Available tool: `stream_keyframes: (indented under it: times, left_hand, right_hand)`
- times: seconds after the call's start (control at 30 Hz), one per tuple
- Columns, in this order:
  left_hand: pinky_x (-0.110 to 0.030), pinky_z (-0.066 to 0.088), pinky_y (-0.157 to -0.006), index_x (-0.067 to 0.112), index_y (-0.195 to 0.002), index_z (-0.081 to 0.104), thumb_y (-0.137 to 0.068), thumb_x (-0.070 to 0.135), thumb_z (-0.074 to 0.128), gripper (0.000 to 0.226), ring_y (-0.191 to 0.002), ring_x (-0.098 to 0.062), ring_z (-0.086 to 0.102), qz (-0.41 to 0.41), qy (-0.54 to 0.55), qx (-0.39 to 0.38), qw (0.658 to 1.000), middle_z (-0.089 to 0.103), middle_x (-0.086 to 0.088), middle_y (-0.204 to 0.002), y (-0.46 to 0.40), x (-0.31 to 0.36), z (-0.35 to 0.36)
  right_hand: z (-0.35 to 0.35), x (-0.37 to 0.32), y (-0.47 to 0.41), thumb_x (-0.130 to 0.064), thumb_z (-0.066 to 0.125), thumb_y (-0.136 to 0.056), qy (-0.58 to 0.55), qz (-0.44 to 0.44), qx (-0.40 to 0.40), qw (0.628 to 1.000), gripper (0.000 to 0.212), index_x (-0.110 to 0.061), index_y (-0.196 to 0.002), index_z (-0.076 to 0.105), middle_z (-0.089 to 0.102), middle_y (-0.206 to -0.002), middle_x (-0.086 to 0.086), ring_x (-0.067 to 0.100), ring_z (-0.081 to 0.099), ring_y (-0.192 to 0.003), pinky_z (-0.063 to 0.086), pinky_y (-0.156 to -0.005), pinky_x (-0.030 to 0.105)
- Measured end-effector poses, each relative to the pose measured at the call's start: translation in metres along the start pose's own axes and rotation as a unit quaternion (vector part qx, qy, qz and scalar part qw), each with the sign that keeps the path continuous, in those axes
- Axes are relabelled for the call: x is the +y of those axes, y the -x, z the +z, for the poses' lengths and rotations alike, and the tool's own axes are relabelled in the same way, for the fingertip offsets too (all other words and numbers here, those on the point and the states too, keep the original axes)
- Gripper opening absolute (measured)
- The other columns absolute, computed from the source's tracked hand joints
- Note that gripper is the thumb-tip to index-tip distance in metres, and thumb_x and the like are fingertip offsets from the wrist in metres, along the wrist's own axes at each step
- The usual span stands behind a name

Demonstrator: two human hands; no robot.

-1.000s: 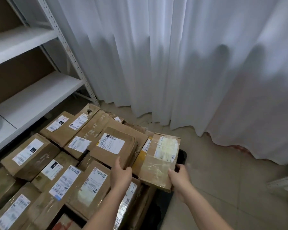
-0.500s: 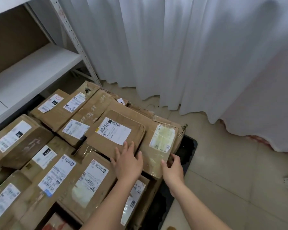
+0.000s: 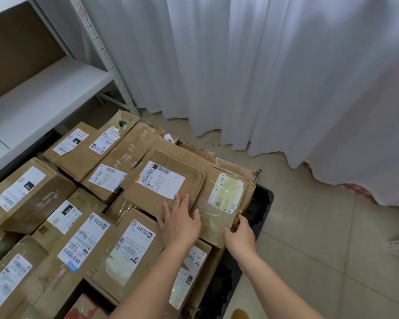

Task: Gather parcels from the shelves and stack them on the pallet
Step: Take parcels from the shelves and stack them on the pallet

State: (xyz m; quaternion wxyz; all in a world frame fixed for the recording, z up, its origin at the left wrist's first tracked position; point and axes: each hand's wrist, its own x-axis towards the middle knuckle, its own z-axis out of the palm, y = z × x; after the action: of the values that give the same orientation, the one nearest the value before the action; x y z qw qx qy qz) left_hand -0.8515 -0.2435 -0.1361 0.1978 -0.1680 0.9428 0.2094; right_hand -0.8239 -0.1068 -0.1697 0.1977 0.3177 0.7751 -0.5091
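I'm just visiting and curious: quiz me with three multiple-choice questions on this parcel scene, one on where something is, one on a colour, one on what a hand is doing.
1. Where is the flat brown cardboard parcel with the yellowed label?
A. On the white shelf
B. At the stack's right edge
C. On the floor tiles

2. What colour is the pallet under the stack?
A. Black
B. Blue
C. White

3. What is the left hand doing?
A. Lifting a parcel
B. Hanging idle
C. Resting flat on parcels

Answers: 1 B, it lies beside the white-labelled parcel; 2 A, black shows at the corner; 3 C, its fingers lie spread and straight.
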Motion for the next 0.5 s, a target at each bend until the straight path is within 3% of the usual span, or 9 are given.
stream_keyframes:
  times: [0.23,0.37,0.5]
  left_hand:
    - [-0.051,0.0,-0.121,0.028,-0.155,0.024,-0.104,0.046,0.028,0.054,-0.152,-0.028,0.001,0.011,0.068,-0.01,0.998,0.008,0.004,-0.165,0.016,-0.002,-0.021]
    - [-0.05,0.013,-0.121,0.023,-0.152,0.033,-0.105,0.041,0.028,0.05,-0.151,-0.022,0.009,0.023,0.145,0.001,0.989,0.016,0.001,-0.163,0.034,0.006,-0.041]
    - [-0.036,0.022,-0.117,0.019,-0.142,0.047,-0.107,0.037,0.023,0.046,-0.148,-0.014,0.021,0.069,0.254,0.012,0.965,0.031,0.002,-0.158,0.072,0.032,-0.072]
  right_hand:
    - [-0.019,-0.017,0.022,-0.014,0.059,-0.095,-0.041,0.002,0.035,0.999,0.063,-0.016,-0.149,0.026,0.046,-0.136,0.007,0.019,0.051,-0.114,0.05,-0.099,0.04]
    - [-0.034,-0.032,0.047,-0.016,0.057,-0.096,-0.061,-0.022,0.048,0.997,0.063,-0.017,-0.15,0.025,0.045,-0.138,0.007,0.017,0.047,-0.112,0.046,-0.097,0.035]
    - [-0.064,-0.052,0.086,-0.02,0.058,-0.096,-0.094,-0.061,0.075,0.991,0.068,-0.021,-0.152,0.02,0.046,-0.136,0.005,0.015,0.048,-0.107,0.045,-0.089,0.032]
